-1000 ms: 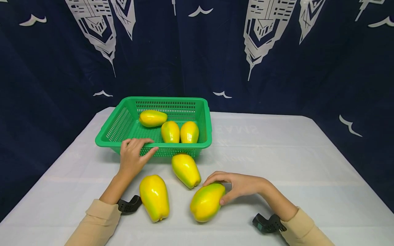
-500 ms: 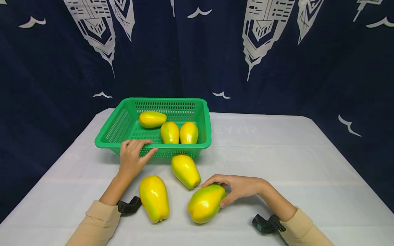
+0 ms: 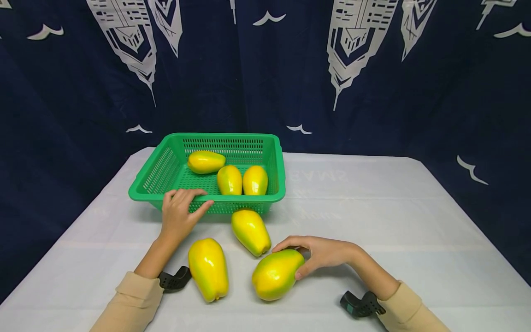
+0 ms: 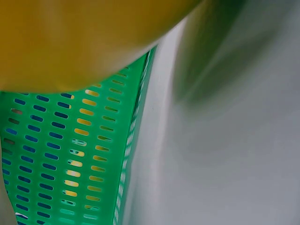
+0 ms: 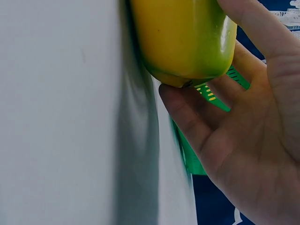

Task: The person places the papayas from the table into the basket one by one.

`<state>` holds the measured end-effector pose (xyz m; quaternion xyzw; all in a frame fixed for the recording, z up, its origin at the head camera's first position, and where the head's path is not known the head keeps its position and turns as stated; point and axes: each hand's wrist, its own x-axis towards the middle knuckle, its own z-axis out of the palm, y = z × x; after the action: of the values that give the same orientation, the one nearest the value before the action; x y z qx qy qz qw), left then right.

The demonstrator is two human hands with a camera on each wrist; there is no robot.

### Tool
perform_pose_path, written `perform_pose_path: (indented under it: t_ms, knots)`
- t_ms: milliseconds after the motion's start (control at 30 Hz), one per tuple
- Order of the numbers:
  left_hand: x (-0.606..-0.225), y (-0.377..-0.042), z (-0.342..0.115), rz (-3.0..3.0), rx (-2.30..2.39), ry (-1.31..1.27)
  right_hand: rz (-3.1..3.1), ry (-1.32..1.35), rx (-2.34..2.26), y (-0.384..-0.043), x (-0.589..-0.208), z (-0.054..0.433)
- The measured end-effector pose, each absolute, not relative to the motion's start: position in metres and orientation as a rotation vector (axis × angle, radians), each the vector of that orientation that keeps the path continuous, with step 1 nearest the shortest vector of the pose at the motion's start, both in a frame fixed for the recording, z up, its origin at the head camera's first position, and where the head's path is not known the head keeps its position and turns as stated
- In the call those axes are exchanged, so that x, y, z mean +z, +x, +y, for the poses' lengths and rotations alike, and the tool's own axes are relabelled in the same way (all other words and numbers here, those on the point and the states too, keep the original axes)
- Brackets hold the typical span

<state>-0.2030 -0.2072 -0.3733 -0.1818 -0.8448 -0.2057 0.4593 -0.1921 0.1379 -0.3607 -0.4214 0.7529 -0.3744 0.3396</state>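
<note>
In the head view my left hand [image 3: 179, 214] grips the near rim of a green plastic basket [image 3: 244, 198], fingers over the edge and thumb on the outside. Three yellow papayas lie in the basket, one of them a papaya [image 3: 206, 162] on its side towards the back left. My right hand [image 3: 325, 251] holds the right end of a yellow-green papaya [image 3: 274, 276] on the table, its fingers curled over the far side and its thumb on the near side. From the right wrist view, fingertips touch the end of that papaya [image 5: 183, 42], which sits right at the white cloth.
Just in front of the basket lies another papaya [image 3: 250, 232]. A further papaya [image 3: 208, 269] rests beside my left forearm and looms large in the left wrist view. A white cloth [image 3: 373, 203] covers the table, and a dark blue patterned curtain [image 3: 265, 69] hangs behind.
The papaya in my right hand has turned a little, its free end shifting slightly left. My right hand has sunk slightly. The left hand stays on the basket rim.
</note>
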Motion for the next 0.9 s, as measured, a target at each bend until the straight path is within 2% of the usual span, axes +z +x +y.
perform_pose_path:
  t_ms: [900]
  knots:
    - [-0.3740,-0.2037,-0.2088,-2.076,-0.503,-0.459,1.922,-1.046,-1.051,-0.1901,-0.3594,0.1371]
